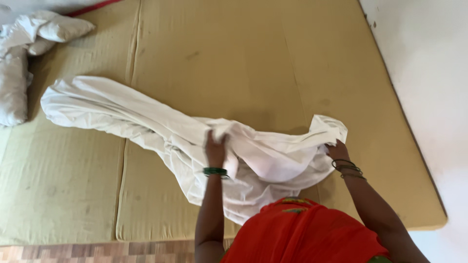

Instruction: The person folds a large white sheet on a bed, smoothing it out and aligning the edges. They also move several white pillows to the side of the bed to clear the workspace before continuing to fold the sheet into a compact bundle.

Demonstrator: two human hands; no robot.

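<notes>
A white sheet [161, 129] lies bunched on a tan mattress [234, 58], its long axis running from the mattress's far left side down toward the near right, where the person stands at the mattress's near edge. The bulk of the cloth trails away to the left of both hands; the near end is gathered up between them. The left hand [215, 147] is clamped on a raised fold near the middle of the sheet, fingers closed around the cloth, green bangles [215, 171] on the wrist. The right hand [337, 149] grips the sheet's right end, fingers curled into the cloth and partly hidden by it, dark bangles [347, 168] on that wrist. Both hands sit about equally near the sheet's near end, the left one closer to the long trailing part. White pillows [29, 48] lie heaped at the mattress's far left corner, well apart from the sheet. A white wall [429, 73] runs along the mattress's right side, and patterned floor [97, 252] shows below its near edge
</notes>
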